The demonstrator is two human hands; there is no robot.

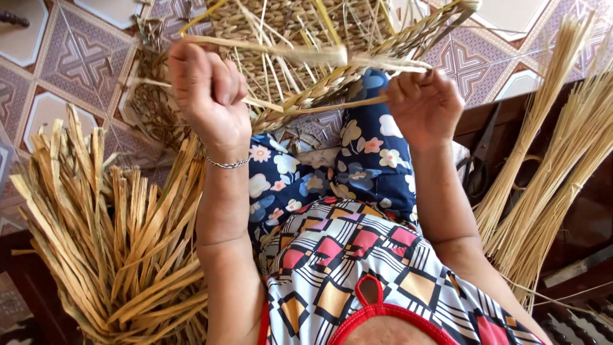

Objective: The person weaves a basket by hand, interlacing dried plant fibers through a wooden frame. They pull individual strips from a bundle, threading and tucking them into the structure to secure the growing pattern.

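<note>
While both hands, left hand (207, 96) and right hand (424, 105), pinch straw strands (281, 50) tight, the dry braid (319, 92) could snap

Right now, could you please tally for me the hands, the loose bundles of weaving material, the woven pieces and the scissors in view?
Hands: 2, left hand and right hand
Loose bundles: 2, flat strips and thin stalks
Woven pieces: 1, mat
Scissors: 1
Total: 6

Left hand (207, 89) and right hand (424, 102) perhaps both pinching straw strands (287, 51) of woven mat (287, 25)
</note>
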